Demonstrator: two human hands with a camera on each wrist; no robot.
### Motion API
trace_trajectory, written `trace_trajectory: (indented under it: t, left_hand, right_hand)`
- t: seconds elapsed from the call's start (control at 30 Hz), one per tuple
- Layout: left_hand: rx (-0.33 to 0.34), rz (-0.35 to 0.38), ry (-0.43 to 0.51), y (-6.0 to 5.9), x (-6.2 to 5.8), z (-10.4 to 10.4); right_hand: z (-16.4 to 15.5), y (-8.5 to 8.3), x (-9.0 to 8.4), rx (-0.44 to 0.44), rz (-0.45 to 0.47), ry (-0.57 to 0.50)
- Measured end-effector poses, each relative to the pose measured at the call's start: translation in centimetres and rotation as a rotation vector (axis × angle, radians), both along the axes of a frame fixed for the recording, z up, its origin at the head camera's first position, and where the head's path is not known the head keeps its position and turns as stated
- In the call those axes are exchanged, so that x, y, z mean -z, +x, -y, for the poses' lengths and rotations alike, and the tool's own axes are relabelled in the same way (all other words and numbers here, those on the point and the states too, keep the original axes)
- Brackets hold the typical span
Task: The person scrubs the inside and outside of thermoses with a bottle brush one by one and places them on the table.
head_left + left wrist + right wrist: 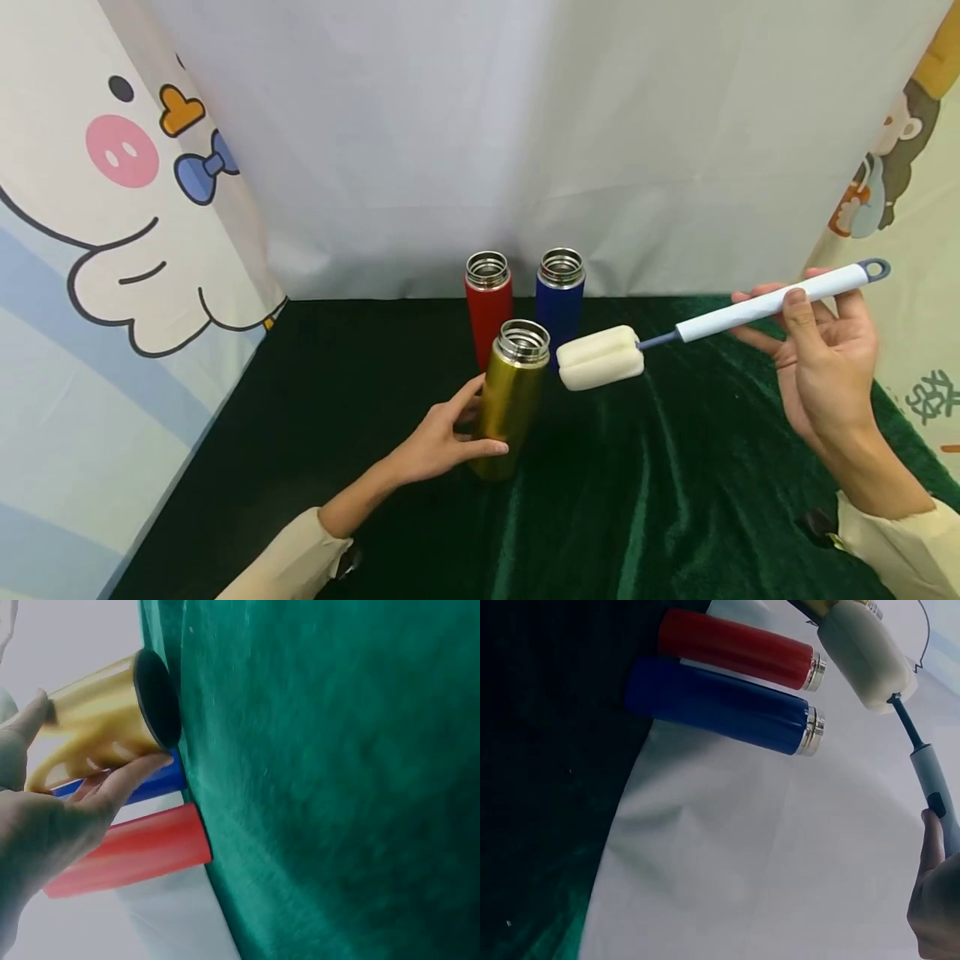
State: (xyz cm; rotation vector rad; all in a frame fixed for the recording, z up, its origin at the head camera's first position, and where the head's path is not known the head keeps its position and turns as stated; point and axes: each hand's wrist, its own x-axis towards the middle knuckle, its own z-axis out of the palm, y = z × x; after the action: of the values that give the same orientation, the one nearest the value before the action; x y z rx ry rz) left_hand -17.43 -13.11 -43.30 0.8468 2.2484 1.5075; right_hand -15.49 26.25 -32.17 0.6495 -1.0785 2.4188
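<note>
My left hand (435, 442) grips a gold metal bottle (512, 404) around its side, with the thumb towards me. The bottle has no lid and leans slightly, and its dark base (157, 701) shows in the left wrist view, seemingly raised off the cloth. In my right hand (832, 375) is a bottle brush, pinched by its pale handle (750, 312). Its cream sponge head (600, 360) points left, just right of the gold bottle's mouth and outside it. Behind stand a red bottle (489, 317) and a blue bottle (560, 307), both upright and lidless.
Dark green velvet cloth (637, 492) covers the table. A pale grey curtain (412, 150) hangs at its back edge, close behind the red and blue bottles. Cartoon-printed sheets (67, 275) line both sides.
</note>
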Motion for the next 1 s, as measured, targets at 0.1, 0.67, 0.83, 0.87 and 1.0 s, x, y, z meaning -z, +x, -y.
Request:
trace_trajectory:
  t: [0.1, 0.67, 0.83, 0.87, 1.0]
  left_hand:
    - [-0.016, 0.158, 0.075, 0.3, 0.2, 0.0]
    - [0.184, 0.671, 0.254, -0.7, 1.7, -2.1]
    - [0.218, 0.730, 0.271, -1.1, 1.4, -2.2]
    - [0.221, 0.739, 0.276, -1.1, 1.3, -2.2]
    - [0.218, 0.761, 0.295, -1.2, 0.8, -2.1]
  right_hand:
    - [0.1, -0.4, 0.4, -0.094, 0.034, -0.066]
    - [0.6, -2.2, 4.5, -0.350, 0.463, -0.345]
    - [0.7, -2.1, 5.4, -0.422, 0.505, -0.349]
    - [0.6, -2.0, 5.6, -0.441, 0.510, -0.340]
    - [0.3, -1.4, 6.3, -0.518, 0.512, -0.283]
